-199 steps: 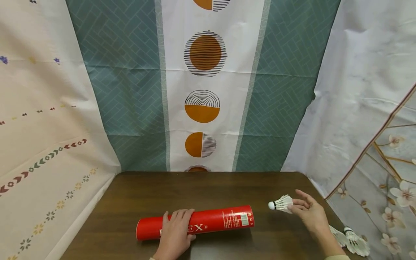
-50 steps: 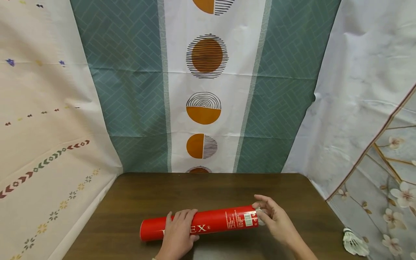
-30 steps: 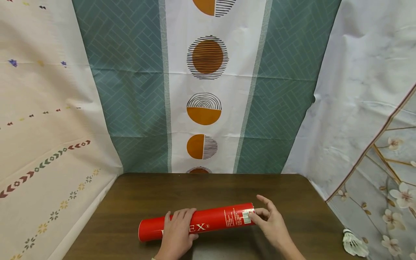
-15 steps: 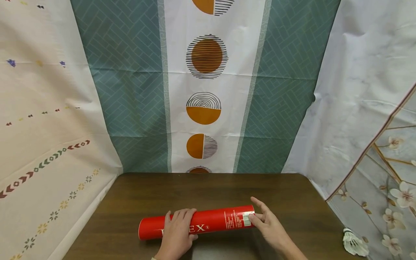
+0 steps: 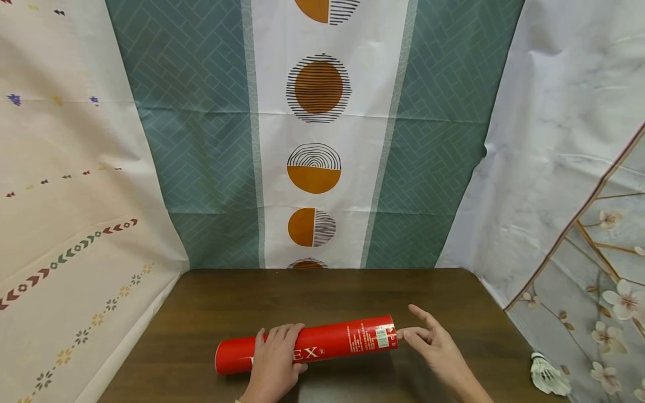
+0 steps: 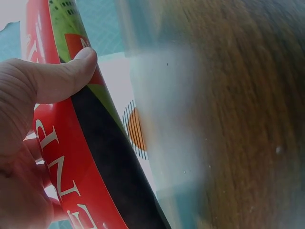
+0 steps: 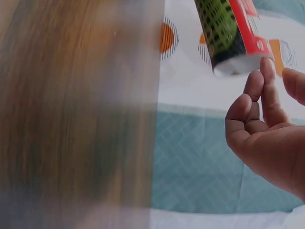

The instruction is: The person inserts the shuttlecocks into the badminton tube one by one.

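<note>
A red shuttlecock tube [image 5: 347,338] with white lettering lies across the person's front, its right end slightly raised off the table. The left hand [image 5: 274,361] grips it around the left half; in the left wrist view the thumb [image 6: 66,78] presses across its green and black side. Beside the tube's right end is the right hand [image 5: 438,350], with nothing visible in its grasp. In the right wrist view one extended fingertip [image 7: 268,64] is right at the tube's rim [image 7: 238,66], and the other fingers are loosely bent. The tube's inside is hidden.
A white feathered shuttlecock [image 5: 549,378] lies at the table's right edge, by the floral cloth. The dark wooden table [image 5: 322,291] is bounded by hanging cloths at the back [image 5: 201,168], left and right.
The right hand brought a shuttlecock to the tube's right end, where it went out of sight, then drew back slightly to the right. One of two shuttlecocks at the right edge is gone.
</note>
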The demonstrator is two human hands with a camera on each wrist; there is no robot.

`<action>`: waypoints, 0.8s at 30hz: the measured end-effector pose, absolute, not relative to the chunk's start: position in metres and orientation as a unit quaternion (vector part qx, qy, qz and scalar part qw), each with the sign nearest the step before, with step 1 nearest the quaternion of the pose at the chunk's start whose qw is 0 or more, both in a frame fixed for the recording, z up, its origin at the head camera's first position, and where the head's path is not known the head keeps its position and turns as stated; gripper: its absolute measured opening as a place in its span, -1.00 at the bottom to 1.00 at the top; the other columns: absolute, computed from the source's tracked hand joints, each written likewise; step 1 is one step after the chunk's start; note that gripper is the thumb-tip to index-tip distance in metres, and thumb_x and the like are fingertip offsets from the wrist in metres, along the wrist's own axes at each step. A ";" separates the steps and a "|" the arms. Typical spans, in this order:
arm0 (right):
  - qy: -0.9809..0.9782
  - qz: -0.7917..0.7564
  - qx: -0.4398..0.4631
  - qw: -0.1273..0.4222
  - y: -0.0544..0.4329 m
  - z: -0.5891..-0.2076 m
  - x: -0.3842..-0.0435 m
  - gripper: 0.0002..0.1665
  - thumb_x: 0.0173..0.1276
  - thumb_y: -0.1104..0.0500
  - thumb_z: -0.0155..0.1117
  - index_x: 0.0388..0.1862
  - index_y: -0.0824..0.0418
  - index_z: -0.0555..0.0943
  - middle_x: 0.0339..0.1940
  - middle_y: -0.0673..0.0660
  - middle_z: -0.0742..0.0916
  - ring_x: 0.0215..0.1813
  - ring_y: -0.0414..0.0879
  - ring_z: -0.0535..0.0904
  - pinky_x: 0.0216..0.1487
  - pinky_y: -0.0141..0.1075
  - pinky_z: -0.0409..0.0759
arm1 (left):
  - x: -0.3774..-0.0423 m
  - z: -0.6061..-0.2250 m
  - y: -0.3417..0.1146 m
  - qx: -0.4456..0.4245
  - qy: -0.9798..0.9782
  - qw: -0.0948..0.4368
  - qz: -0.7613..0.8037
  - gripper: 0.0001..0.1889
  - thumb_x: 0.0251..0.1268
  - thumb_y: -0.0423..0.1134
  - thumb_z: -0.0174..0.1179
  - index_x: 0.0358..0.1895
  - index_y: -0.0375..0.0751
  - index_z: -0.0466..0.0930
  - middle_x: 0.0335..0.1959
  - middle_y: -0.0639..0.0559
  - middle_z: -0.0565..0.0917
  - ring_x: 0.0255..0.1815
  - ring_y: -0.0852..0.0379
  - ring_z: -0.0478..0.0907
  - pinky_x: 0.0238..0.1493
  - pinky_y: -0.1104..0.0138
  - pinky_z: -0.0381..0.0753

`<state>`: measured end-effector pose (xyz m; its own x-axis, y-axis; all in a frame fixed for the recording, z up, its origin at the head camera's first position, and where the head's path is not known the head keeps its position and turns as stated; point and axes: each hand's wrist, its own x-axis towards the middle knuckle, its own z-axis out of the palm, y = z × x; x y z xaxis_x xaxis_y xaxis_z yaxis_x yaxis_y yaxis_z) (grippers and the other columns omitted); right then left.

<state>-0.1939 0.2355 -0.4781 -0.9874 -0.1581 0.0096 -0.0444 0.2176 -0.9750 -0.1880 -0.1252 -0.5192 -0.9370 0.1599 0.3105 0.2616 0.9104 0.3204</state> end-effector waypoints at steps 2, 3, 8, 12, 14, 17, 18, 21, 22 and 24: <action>0.780 -0.622 -0.049 0.036 0.243 -0.478 -0.192 -0.18 0.67 0.10 0.23 0.73 0.16 0.09 0.10 0.20 0.84 0.15 -0.30 0.73 0.13 -0.53 0.60 | -0.188 -0.519 -0.126 -0.109 -0.967 0.142 -0.181 -0.13 -0.22 -0.08 0.79 0.30 -0.05 0.59 0.20 -0.07 0.73 0.22 -0.18 0.61 0.34 -0.55 0.34; 0.783 -0.620 -0.040 0.029 0.247 -0.478 -0.191 -0.20 0.67 0.09 0.23 0.72 0.15 0.11 0.08 0.16 0.85 0.14 -0.31 0.73 0.12 -0.53 0.60 | -0.188 -0.519 -0.126 -0.109 -0.967 0.143 -0.180 -0.13 -0.22 -0.08 0.79 0.30 -0.05 0.59 0.20 -0.07 0.73 0.22 -0.19 0.61 0.34 -0.55 0.34; 0.836 -0.549 -0.007 -0.016 0.275 -0.482 -0.189 -0.18 0.69 -0.04 0.20 0.72 0.18 0.12 0.12 0.15 0.85 0.11 -0.21 0.77 0.10 -0.39 0.70 | -0.187 -0.519 -0.126 -0.110 -0.967 0.144 -0.180 -0.13 -0.21 -0.08 0.79 0.31 -0.05 0.59 0.20 -0.07 0.73 0.22 -0.18 0.61 0.34 -0.54 0.34; 0.925 -0.367 0.079 -0.059 0.314 -0.485 -0.188 -0.01 0.65 -0.21 0.20 0.71 0.31 0.05 0.22 0.34 0.79 0.06 0.20 0.80 -0.04 0.03 0.76 | -0.187 -0.520 -0.126 -0.110 -0.967 0.142 -0.182 -0.13 -0.21 -0.07 0.79 0.31 -0.05 0.59 0.20 -0.07 0.73 0.22 -0.18 0.61 0.34 -0.54 0.34; 0.950 -0.269 0.142 -0.069 0.339 -0.488 -0.186 0.06 0.61 -0.20 0.23 0.67 0.45 0.02 0.24 0.51 0.71 0.04 0.43 0.76 -0.13 0.21 0.70 | -0.187 -0.521 -0.126 -0.110 -0.967 0.140 -0.183 -0.13 -0.21 -0.07 0.79 0.31 -0.05 0.59 0.20 -0.07 0.73 0.22 -0.17 0.61 0.34 -0.55 0.34; 0.952 -0.196 0.231 -0.036 0.376 -0.493 -0.181 0.10 0.59 -0.16 0.24 0.62 0.56 -0.05 0.32 0.68 0.55 0.11 0.68 0.59 -0.05 0.39 0.60 | -0.186 -0.522 -0.126 -0.110 -0.967 0.136 -0.182 -0.12 -0.20 -0.07 0.79 0.32 -0.06 0.59 0.20 -0.08 0.73 0.22 -0.17 0.61 0.34 -0.54 0.34; 0.950 -0.183 0.251 -0.017 0.386 -0.494 -0.180 0.10 0.60 -0.15 0.23 0.62 0.57 -0.07 0.34 0.73 0.49 0.15 0.70 0.55 0.01 0.42 0.58 | -0.186 -0.522 -0.126 -0.110 -0.968 0.136 -0.182 -0.12 -0.21 -0.07 0.79 0.32 -0.05 0.59 0.20 -0.08 0.73 0.22 -0.17 0.61 0.35 -0.54 0.34; 0.945 -0.172 0.278 0.030 0.408 -0.497 -0.179 0.10 0.63 -0.22 0.15 0.64 0.51 -0.10 0.36 0.75 0.43 0.21 0.72 0.46 0.16 0.49 0.48 | -0.186 -0.522 -0.127 -0.108 -0.968 0.135 -0.182 -0.12 -0.21 -0.07 0.79 0.32 -0.05 0.59 0.21 -0.08 0.73 0.22 -0.18 0.61 0.35 -0.54 0.33; 0.944 -0.174 0.278 0.037 0.412 -0.498 -0.180 0.07 0.64 -0.21 0.13 0.64 0.49 -0.11 0.36 0.75 0.42 0.23 0.72 0.45 0.19 0.50 0.46 | -0.186 -0.522 -0.127 -0.107 -0.968 0.137 -0.181 -0.12 -0.21 -0.07 0.79 0.32 -0.05 0.59 0.20 -0.08 0.73 0.22 -0.18 0.61 0.35 -0.54 0.33; 0.944 -0.179 0.275 0.037 0.418 -0.500 -0.182 0.04 0.64 -0.19 0.13 0.61 0.48 -0.09 0.34 0.75 0.43 0.22 0.71 0.47 0.18 0.49 0.47 | -0.185 -0.521 -0.127 -0.108 -0.967 0.139 -0.182 -0.12 -0.21 -0.07 0.79 0.32 -0.05 0.59 0.20 -0.08 0.73 0.22 -0.18 0.61 0.34 -0.54 0.33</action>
<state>-0.1817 0.4176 -0.4996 -0.8464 0.5056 -0.1675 0.5318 0.7853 -0.3171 -0.1855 -0.1270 -0.5215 -0.9383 0.1575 0.3079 0.2588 0.9103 0.3230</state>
